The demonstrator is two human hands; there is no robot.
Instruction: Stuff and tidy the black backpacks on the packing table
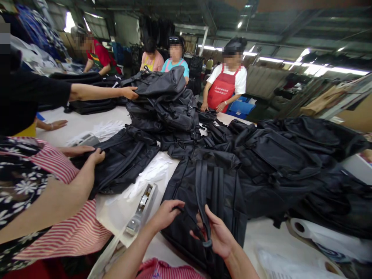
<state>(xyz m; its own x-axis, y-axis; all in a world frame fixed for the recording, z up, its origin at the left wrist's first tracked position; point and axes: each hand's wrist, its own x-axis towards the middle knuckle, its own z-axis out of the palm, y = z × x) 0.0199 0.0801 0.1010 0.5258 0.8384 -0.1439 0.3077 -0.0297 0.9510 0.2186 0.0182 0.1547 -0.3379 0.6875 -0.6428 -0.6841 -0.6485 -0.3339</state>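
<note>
A black backpack [229, 193] lies on the white table in front of me, its shoulder straps upward. My right hand [216, 234] is wrapped round the lower part of one shoulder strap [202, 186], near its buckle. Over the left side of the same bag, my left hand [168, 213] has its fingers curled round a thin black strap end [178, 209]. A metal tape dispenser [142, 209] stands on the table to the left of my left hand.
Black bags are piled behind [171, 112] and at the right [290, 155]. At the left, a person in a striped apron handles another black bag [124, 162]. White strips [151, 174] lie between the bags. Plastic rolls [305, 228] lie at the right. Several people stand around.
</note>
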